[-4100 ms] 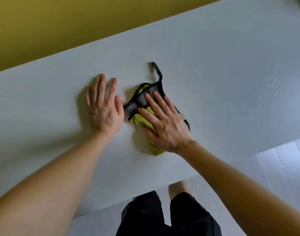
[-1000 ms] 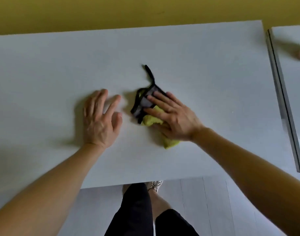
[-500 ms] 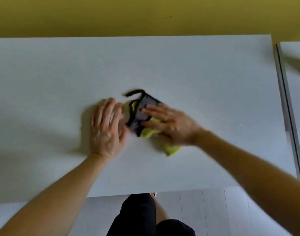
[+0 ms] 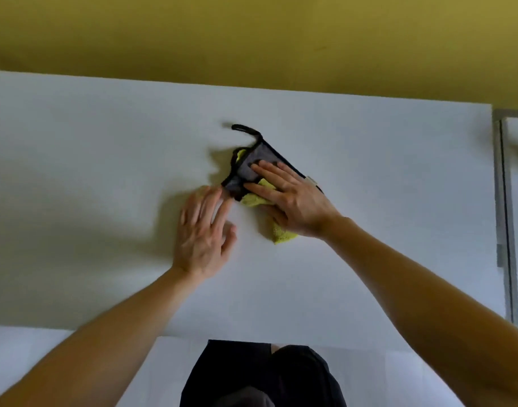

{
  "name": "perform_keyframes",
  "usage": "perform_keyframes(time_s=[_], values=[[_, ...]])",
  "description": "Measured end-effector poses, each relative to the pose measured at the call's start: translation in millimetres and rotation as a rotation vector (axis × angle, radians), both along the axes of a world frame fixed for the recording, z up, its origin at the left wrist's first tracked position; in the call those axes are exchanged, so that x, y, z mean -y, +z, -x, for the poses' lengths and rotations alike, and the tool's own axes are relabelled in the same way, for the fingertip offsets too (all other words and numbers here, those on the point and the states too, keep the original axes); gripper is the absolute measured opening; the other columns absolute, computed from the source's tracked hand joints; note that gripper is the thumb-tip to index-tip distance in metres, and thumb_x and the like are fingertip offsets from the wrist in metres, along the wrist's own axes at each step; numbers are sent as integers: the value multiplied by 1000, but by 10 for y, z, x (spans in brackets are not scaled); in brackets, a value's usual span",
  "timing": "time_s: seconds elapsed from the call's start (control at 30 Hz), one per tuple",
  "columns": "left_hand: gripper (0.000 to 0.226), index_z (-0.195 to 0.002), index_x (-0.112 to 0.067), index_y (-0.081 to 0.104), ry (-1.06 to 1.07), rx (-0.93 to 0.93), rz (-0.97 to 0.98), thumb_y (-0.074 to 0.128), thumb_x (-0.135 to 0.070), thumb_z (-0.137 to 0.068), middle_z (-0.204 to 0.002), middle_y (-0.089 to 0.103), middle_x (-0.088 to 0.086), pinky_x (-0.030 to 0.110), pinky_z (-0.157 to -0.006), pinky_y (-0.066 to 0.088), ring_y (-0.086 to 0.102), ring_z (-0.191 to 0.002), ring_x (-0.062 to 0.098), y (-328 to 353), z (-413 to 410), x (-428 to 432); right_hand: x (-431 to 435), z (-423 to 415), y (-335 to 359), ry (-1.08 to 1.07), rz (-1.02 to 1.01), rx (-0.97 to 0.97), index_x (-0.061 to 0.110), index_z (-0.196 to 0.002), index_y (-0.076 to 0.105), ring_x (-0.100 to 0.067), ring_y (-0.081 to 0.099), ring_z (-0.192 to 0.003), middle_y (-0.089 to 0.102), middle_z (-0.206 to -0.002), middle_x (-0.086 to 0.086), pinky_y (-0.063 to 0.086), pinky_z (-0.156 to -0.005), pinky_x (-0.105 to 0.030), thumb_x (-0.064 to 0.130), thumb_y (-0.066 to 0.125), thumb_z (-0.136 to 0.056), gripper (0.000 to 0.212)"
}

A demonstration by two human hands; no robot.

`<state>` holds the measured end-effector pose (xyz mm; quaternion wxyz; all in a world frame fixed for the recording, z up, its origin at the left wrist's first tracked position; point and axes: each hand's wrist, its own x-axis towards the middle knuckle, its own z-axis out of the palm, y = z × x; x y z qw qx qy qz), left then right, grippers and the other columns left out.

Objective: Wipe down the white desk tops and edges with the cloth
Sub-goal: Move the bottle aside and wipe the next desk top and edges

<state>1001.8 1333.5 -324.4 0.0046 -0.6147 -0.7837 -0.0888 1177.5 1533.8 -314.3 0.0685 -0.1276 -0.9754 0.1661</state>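
Both hands open flat on table [image 4: 104,148]: right hand [image 4: 296,201] presses cloth [image 4: 249,168], left hand [image 4: 203,233] rests just left of it, fingertips [image 4: 219,196] at its edge.

The cloth [image 4: 249,167], a crumpled grey and yellow-green rag with black edging, lay on the white desk top [image 4: 104,177], pressed flat beneath the straight fingers of the right hand [image 4: 294,201]. Its grey part and black hanging loop reached out past the fingertips. A yellow-green corner stuck out below the heel of the hand.
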Motion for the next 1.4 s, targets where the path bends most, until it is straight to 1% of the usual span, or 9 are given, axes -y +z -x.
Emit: perform_keyframes(time_s=[0.13, 0.27, 0.4, 0.57, 0.8, 1.0, 1.13, 1.3, 1.4], values=[[47, -139, -14, 65, 65, 13, 7, 61, -40, -100, -139, 63, 9, 51, -101, 44, 60, -114, 40, 146, 93, -258, -856, -733, 14, -572, -3, -39, 26, -159, 53, -33, 35, -161, 42, -171, -13, 43, -120, -59, 33, 55, -109, 51], [47, -143, -15, 60, 148, 14, -14, 56, -41, -104, -142, 61, 10, 51, -107, 43, 59, -119, 38, 140, 231, -840, -983, -786, -39, -1174, 15, -27, 26, -162, 50, -34, 29, -163, 37, -173, -14, 31, -127, -59, 37, 51, -99, 63], [55, -154, -13, 52, 228, 27, -11, 52, -41, -107, -160, 51, 10, 54, -123, 34, 51, -138, 39, 67, 172, -1258, -634, 259, -62, -841, 11, -33, 24, -159, 55, -36, 29, -163, 38, -171, -21, 16, -135, -53, 47, 52, -108, 56], [59, -156, -11, 51, 249, 36, -25, 55, -37, -103, -168, 44, 13, 55, -129, 27, 44, -149, 40, -3, 59, -1280, -1138, 195, -67, -216, 8, -64, 17, -155, 60, -38, 41, -157, 46, -166, -23, 29, -131, -54, 34, 59, -109, 48], [59, -158, -10, 51, 253, 37, -23, 50, -37, -106, -169, 42, 15, 59, -129, 27, 44, -150, 43, -12, 38, -1275, -1482, -417, -115, -1103, -19, -70, 17, -156, 57, -38, 36, -160, 46, -166, -21, 28, -129, -58, 23, 58, -98, 58], [54, -153, -6, 56, 243, 12, -49, 51, -35, -107, -165, 46, 20, 61, -126, 30, 47, -149, 45, -30, 58, -1272, -805, 1046, -83, -559, 58, -124, 14, -152, 62, -40, 36, -159, 46, -165, -26, 18, -134, -56, 30, 63, -101, 54], [57, -156, -7, 53, 232, 16, -40, 51, -36, -106, -167, 44, 18, 61, -127, 29, 44, -151, 43, -20, 65, -1268, -1191, 582, -171, -418, -21, -166, 16, -147, 68, -42, 49, -151, 53, -160, -24, 34, -127, -56, 26, 68, -103, 45], [60, -160, -9, 48, 222, 12, -12, 49, -38, -107, -170, 41, 16, 60, -129, 26, 43, -151, 45, -8, 47, -1262, -1823, -1097, -39, -914, -50, -77, 11, -142, 64, -47, 44, -150, 50, -160, -25, 39, -121, -62, 29, 59, -102, 45], [60, -160, -8, 47, 214, -8, 11, 48, -38, -108, -170, 40, 17, 60, -129, 26, 42, -151, 45, -10, 61, -1270, -1706, -925, -59, -1057, -4, -14, 9, -138, 65, -43, 38, -157, 49, -163, -23, 31, -127, -62, 41, 61, -101, 49]])
